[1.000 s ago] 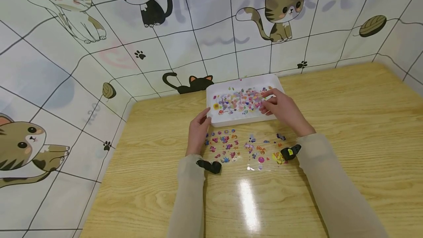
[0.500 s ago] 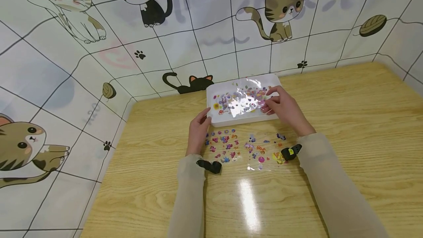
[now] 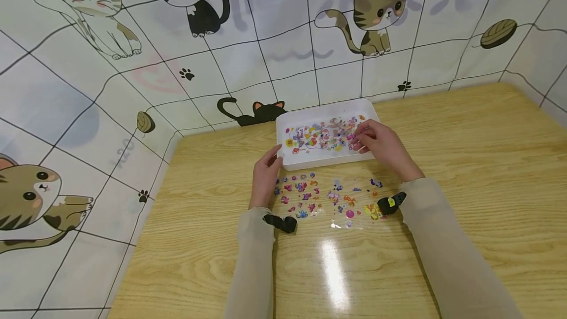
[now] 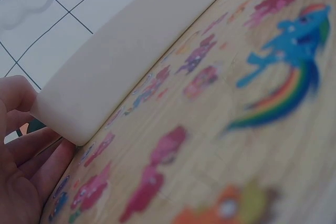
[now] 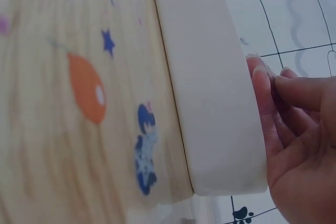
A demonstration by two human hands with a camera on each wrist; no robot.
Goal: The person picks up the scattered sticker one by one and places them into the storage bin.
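Observation:
A white tray (image 3: 330,162) holds clear sheets printed with small colourful stickers (image 3: 322,135). My left hand (image 3: 266,176) grips the tray's near left corner, with fingers along its wall in the left wrist view. Over the tray's right side, my right hand (image 3: 384,149) pinches the edge of a clear sticker sheet between thumb and fingers. In the right wrist view only a thin edge shows at those fingertips (image 5: 254,70). How far this sheet reaches over the others cannot be told.
Two more clear sticker sheets lie on the wooden table (image 3: 199,260) in front of the tray: a left one (image 3: 305,196) and a right one (image 3: 350,201). A cat-patterned wall (image 3: 292,63) stands right behind the tray. Black straps circle both wrists.
Half a second ago, a clear sheet shone with glare over the tray. That glare is gone and different stickers show at the tray's middle. My right hand shifts slightly; my left stays put.

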